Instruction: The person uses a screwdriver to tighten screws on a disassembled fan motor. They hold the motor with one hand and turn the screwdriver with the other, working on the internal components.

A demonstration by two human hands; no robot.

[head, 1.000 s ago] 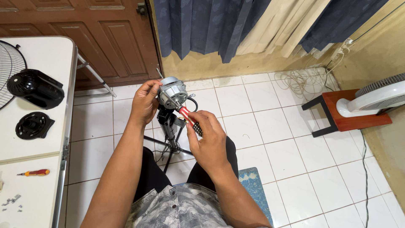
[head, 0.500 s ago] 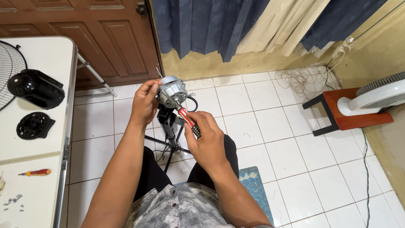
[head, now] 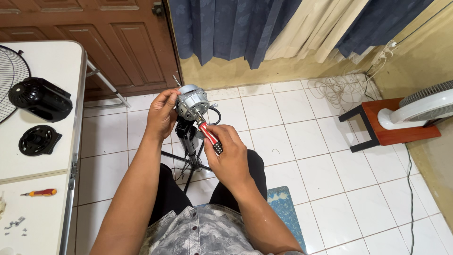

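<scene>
Little moved since earlier frame: screwdriver tip kept on motor.
Bare round grey metal fan motor [head: 191,102] gripped by closed left hand [head: 161,115].
Red-and-black-handled screwdriver [head: 210,136] clasped in right hand [head: 227,153], tip beyond fingers at motor.
Black motor housing [head: 41,97] and black round cap [head: 37,140] already removed, left of hands; motor not yet freed.

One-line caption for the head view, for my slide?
Left hand steadies a fan motor while right hand works a red-handled screwdriver into it.

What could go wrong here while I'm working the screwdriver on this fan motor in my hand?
The motor is steadied only by the left hand, above tiled floor; it might twist or drop. The screwdriver in the right hand points toward the left hand's fingers, so a slip could jab them. A freed screw could fall and roll away.
</scene>
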